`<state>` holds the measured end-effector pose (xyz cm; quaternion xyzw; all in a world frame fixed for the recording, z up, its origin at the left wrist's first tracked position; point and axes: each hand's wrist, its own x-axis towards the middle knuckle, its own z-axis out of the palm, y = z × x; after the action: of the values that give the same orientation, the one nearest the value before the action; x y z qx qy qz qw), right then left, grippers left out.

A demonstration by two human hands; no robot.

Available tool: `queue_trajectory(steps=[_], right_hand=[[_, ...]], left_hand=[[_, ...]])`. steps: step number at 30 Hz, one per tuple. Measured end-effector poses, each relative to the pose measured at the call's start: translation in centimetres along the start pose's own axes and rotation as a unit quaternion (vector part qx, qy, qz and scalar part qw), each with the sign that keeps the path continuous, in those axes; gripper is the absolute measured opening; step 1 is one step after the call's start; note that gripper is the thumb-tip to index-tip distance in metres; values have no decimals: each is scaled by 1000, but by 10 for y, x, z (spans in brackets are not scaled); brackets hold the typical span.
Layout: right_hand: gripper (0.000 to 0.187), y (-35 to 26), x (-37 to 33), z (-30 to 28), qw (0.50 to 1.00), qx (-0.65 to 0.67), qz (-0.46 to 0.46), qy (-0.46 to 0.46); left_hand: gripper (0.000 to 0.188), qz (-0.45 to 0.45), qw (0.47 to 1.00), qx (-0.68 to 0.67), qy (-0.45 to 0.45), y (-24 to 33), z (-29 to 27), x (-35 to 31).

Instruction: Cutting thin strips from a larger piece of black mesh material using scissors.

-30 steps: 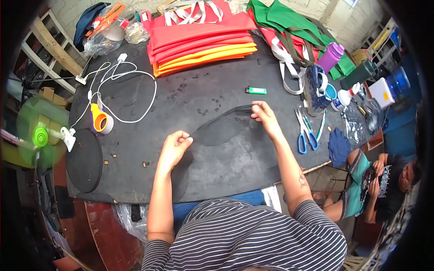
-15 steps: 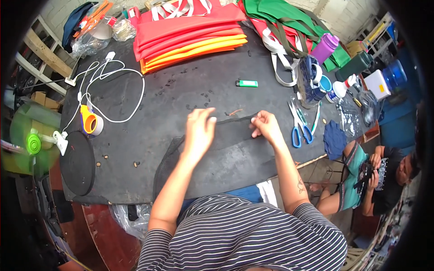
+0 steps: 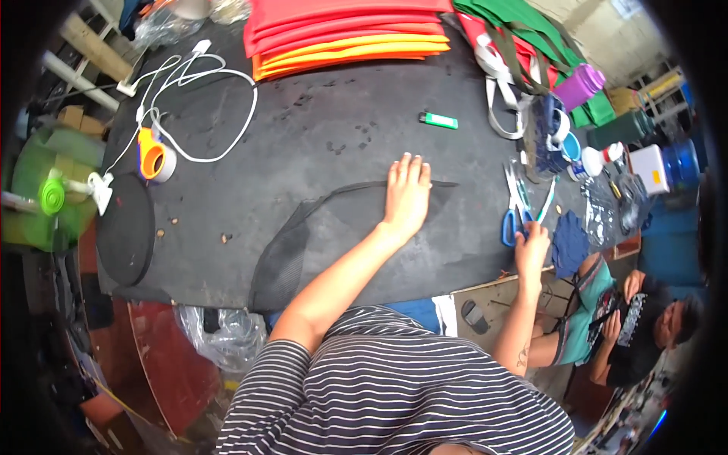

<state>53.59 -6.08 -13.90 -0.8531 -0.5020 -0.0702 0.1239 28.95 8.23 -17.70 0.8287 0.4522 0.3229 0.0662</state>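
Black mesh fabric (image 3: 280, 254) with a dark edging strip (image 3: 334, 189) lies curved across the black tabletop. My left hand (image 3: 408, 199) rests palm down on the strip, fingers stretched forward and holding nothing. A short end of the strip sticks out to the right of it. At the right side of the table, my right hand (image 3: 533, 246) has its fingers curled at the blue handles of a pair of scissors (image 3: 509, 226). The scissors still lie flat, blades pointing away from me. My fingers partly hide the handle loops.
Red and orange folded fabric (image 3: 345, 34) is stacked at the back. A green lighter (image 3: 440, 120), tape roll (image 3: 158, 162), white cable (image 3: 254, 106) and coiled black webbing (image 3: 125, 231) lie about. Bottles, including a purple one (image 3: 579, 87), stand right. A seated person (image 3: 629, 326) is beyond the right edge.
My right hand has left the strip's right end and moved right to the scissors. My left hand has shifted right along the strip and now lies flat on it. The view has shifted.
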Motion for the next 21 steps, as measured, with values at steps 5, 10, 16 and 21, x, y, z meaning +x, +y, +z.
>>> queue_trajectory(steps=[5, 10, 16, 21], right_hand=[[29, -1, 1, 1, 988, 156, 18, 0], [27, -7, 4, 0, 997, 72, 0, -5], [30, -19, 6, -5, 999, 31, 10, 6], [27, -36, -3, -8, 1000, 15, -21, -3]], left_hand=[[30, 18, 999, -21, 25, -2, -8, 1], [16, 20, 994, -104, -36, -12, -19, 16], [11, -2, 983, -158, -92, -11, -19, 25], [11, -23, 963, -266, -39, -6, -18, 21]])
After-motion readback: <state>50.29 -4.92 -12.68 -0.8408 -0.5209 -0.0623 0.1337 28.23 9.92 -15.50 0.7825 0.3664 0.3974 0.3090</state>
